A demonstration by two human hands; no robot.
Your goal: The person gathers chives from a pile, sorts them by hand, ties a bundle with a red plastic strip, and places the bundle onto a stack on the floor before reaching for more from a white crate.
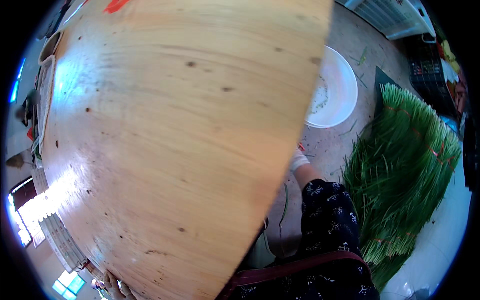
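Note:
My right arm comes up from the lower edge in a dark sleeve printed with small white figures. Past a strip of bare wrist, my right hand (299, 159) seems to wear a white glove. The edge of the pale wooden tabletop (170, 135) covers most of it, and its fingers are hidden. A small red thing (301, 146) shows by the hand, too little to name. Beyond stands a white round tub (340, 95) with green scraps inside, partly behind the board. My left hand cannot be made out.
Bundles of long green leafy stalks (400, 170) with red ties lie at the right. Behind them stand a dark crate (426, 75) with mixed items and a white slatted basket (395, 17). Loose green blades (362, 55) lie on the grey floor. Light comes from windows (69, 285) lower left.

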